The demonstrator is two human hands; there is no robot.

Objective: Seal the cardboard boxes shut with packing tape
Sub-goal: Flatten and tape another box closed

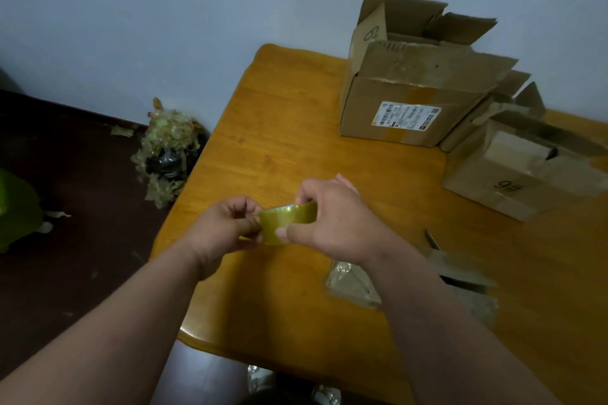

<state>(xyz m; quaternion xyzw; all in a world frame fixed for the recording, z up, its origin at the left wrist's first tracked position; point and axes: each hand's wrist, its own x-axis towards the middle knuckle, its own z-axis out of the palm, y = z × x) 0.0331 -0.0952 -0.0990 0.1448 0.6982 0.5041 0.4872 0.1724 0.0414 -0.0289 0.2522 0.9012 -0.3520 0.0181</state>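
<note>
Head view: both hands meet above the wooden table [296, 128], clamped on a yellowish tape roll [286, 222] near the frame's middle. The left hand [227, 227] pinches the roll's edge at 9 o'clock, fingers curled; the right hand [329, 217] wraps it from 3 o'clock, thumb pressed on its face. At 1 o'clock stands a large cardboard box [408, 99], flaps up (a shipping label on its side). At 3 o'clock sits a smaller box [523, 171], also unsealed. A heap of crumpled tape scraps [164, 148] lies on the floor at 10 o'clock.
</note>
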